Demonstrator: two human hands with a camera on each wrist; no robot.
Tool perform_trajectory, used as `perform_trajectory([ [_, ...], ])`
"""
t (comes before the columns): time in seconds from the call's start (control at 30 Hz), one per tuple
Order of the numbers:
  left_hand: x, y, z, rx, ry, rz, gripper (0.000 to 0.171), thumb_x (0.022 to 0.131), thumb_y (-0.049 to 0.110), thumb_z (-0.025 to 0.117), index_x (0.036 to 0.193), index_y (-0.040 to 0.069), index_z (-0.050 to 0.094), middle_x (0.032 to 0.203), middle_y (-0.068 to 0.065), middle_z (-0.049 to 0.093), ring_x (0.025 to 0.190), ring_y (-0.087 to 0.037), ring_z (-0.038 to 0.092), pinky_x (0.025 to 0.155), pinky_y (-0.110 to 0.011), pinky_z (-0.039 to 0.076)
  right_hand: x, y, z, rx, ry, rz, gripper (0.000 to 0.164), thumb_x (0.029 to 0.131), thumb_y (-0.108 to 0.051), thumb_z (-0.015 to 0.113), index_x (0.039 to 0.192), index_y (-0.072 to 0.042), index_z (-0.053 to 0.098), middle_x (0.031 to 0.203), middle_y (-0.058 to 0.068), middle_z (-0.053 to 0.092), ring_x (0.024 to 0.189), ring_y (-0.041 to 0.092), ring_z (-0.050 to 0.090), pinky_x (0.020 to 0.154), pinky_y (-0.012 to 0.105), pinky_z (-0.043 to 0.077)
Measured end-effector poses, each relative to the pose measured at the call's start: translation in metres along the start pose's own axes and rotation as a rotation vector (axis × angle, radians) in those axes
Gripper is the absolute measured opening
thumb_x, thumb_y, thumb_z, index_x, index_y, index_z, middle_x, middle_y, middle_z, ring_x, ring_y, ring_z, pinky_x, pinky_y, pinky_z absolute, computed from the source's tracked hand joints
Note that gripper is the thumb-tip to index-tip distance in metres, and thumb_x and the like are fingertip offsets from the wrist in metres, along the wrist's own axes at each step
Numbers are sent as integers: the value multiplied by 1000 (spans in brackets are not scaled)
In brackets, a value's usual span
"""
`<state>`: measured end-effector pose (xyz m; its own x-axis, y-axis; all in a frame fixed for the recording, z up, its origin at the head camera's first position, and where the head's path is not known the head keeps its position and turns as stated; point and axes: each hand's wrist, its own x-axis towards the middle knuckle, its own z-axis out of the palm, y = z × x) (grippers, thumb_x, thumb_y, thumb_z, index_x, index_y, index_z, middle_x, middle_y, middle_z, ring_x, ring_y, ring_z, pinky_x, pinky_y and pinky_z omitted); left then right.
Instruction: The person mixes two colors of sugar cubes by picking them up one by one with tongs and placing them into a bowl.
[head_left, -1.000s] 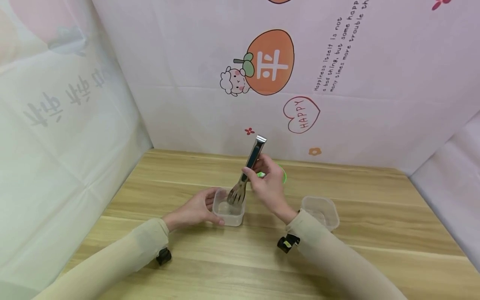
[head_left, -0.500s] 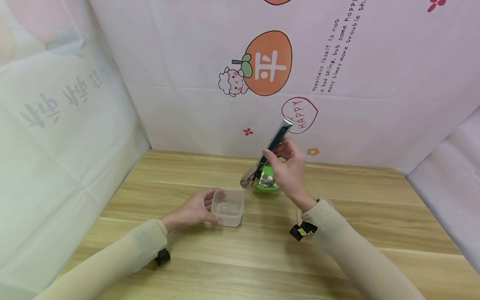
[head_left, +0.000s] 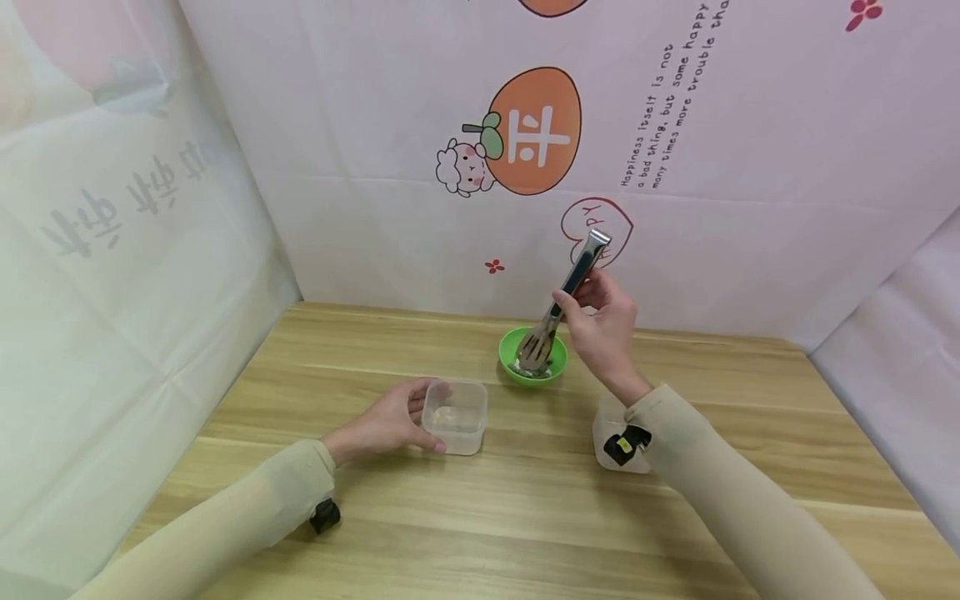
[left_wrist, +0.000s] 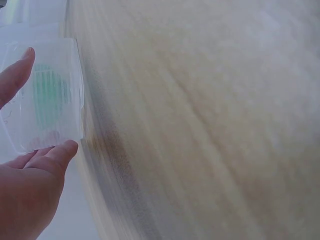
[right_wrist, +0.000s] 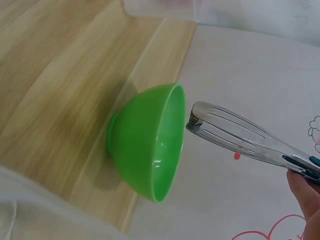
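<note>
My right hand grips a pair of metal tongs with dark inlays on the handle. Their slotted ends point down over a green bowl holding small grey and whitish pieces. In the right wrist view a small dark piece sits between the tong tips, just outside the bowl's rim. To the bowl's left, my left hand holds a clear square plastic box on the table, thumb at the near side and fingers at the far side. The left wrist view shows this box from the side.
A second clear plastic box stands on the right, partly hidden beneath my right wrist. The wooden table ends at a printed cloth backdrop, with cloth walls on both sides.
My right hand has carried the tongs from over the clear box to the right, and they now point down at the green bowl. My left hand stays on its box.
</note>
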<state>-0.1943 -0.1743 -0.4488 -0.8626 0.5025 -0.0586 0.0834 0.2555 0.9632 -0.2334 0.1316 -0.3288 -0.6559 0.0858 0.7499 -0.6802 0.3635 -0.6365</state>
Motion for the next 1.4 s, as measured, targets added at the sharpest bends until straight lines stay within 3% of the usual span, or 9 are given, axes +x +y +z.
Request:
perform_trajectory([
  [0.3,1,-2,1,8,-2,2,103,76,2,94,158,-9,32,156,-24,48,147,-42,42,120,-45,40,-3,13,-5,-52,-33,27,20,89,13,77,105,14,65,85,26,68,70,29,63,65,14,52],
  [0.43,2,-2,2,1,-5,10,102,75,0,94,157,-9,34,156,-25,47,147,-43,42,120,-46,39,-4,9,-9,-47,-32,48,21,90,12,77,107,15,66,86,26,68,71,28,62,65,13,51],
  [0.73,2,-1,2,6,-3,12,101,75,-1,94,157,-8,35,156,-25,48,146,-44,42,120,-46,38,-6,-3,-26,16,3,65,24,91,11,75,113,13,66,90,24,69,75,13,62,61,11,54],
  [0.97,1,0,1,2,1,16,101,75,-2,93,157,-9,34,157,-25,46,147,-43,42,120,-45,39,-15,-6,-42,127,-58,85,30,93,5,77,121,5,66,99,10,69,84,14,67,68,18,61],
  [1.17,1,-1,2,12,-4,12,104,76,0,93,159,-10,30,159,-26,43,148,-44,40,121,-45,38,-26,-24,-53,171,-162,117,29,91,6,78,119,2,69,100,12,73,89,18,71,77,26,65],
  [1.4,-1,0,4,4,-2,27,103,76,-2,92,158,-9,31,159,-25,44,148,-42,40,120,-44,38,-40,-43,-61,176,-233,171,29,89,11,78,116,7,68,99,13,73,92,19,72,83,29,64],
])
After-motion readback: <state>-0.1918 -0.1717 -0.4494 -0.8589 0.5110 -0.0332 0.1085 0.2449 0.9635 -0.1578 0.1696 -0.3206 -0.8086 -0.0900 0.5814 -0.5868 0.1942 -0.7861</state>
